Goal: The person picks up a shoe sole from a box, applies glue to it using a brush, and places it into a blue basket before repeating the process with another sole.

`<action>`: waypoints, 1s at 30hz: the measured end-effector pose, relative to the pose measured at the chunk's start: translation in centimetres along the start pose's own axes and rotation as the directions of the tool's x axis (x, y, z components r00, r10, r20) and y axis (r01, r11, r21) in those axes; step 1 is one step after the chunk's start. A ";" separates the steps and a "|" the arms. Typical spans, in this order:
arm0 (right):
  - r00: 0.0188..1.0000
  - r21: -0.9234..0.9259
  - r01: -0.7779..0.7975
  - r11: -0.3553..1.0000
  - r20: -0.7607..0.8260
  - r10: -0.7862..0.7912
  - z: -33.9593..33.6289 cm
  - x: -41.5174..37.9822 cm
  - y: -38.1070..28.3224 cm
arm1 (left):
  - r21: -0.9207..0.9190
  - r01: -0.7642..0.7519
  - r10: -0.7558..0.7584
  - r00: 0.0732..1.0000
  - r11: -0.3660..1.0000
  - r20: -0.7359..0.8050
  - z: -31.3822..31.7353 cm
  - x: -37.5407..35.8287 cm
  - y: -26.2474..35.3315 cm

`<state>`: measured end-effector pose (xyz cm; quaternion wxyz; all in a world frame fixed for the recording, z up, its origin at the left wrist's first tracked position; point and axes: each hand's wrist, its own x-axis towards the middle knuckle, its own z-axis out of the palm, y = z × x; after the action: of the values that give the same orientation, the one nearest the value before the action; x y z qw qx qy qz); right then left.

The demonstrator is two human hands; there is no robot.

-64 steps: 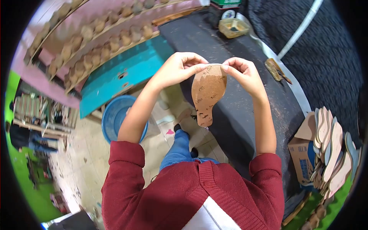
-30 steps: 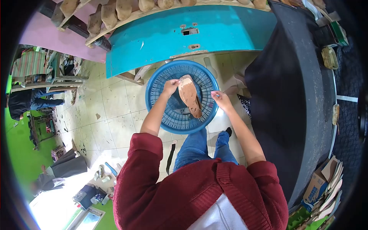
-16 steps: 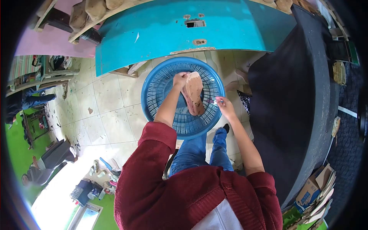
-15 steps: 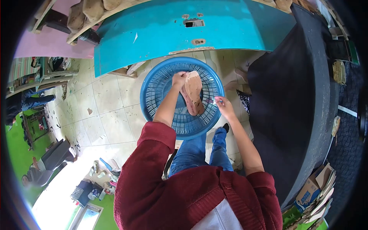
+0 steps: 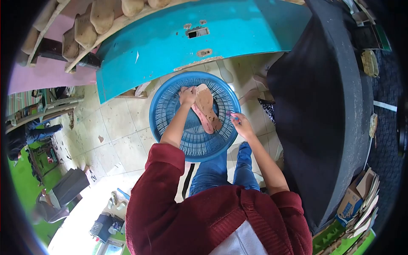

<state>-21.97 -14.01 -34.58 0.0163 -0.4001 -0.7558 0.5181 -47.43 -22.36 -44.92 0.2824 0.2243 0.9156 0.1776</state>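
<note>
My left hand point(image 5: 187, 97) is closed on the upper end of a pair of shoe soles, held over a round blue plastic basket point(image 5: 158, 127). The front sole point(image 5: 205, 104) is tan with dark specks; a pinkish one point(image 5: 203, 119) shows behind its left edge. Their lower ends point down toward the inside of the basket. At the right side of the basket, my right hand point(image 5: 242, 125) has its fingers drawn together near the rim. A small purplish bit shows by its fingertips, and I cannot tell what it is.
A turquoise board point(image 5: 170, 46) spans the far side beyond the basket. Wooden shoe lasts point(image 5: 102, 17) line a rack at the upper left. A dark-draped table point(image 5: 310, 114) stands close on the right, with a cardboard box point(image 5: 350, 202) at its near end. Scraps lie on the tiled floor point(image 5: 114, 127).
The view has shifted, so the basket and both hands appear slightly lower and further left. My left hand still holds the soles; my right hand stays by the rim.
</note>
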 end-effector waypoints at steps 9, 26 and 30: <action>0.988 0.104 0.056 0.993 -0.148 -0.040 -4.2 -4.8 -1.2 | 0.061 -0.456 0.459 0.887 0.888 -0.054 -6.3 -8.0 8.0; 0.445 -0.369 -0.033 0.929 -0.837 -0.317 -30.5 -30.6 -5.1 | -0.073 -0.987 0.985 -0.137 -0.145 -0.105 -6.5 -35.3 45.9; 0.309 -0.349 -0.094 0.932 -0.900 -0.306 -35.0 -37.9 -3.5 | -0.170 -0.947 0.960 -0.257 -0.273 -0.112 -2.7 -42.3 52.0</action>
<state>17.14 -11.11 -0.82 0.4202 -0.5711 -0.7037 0.0455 -1.64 -1.00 -0.79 0.0822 0.8390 0.3466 0.4113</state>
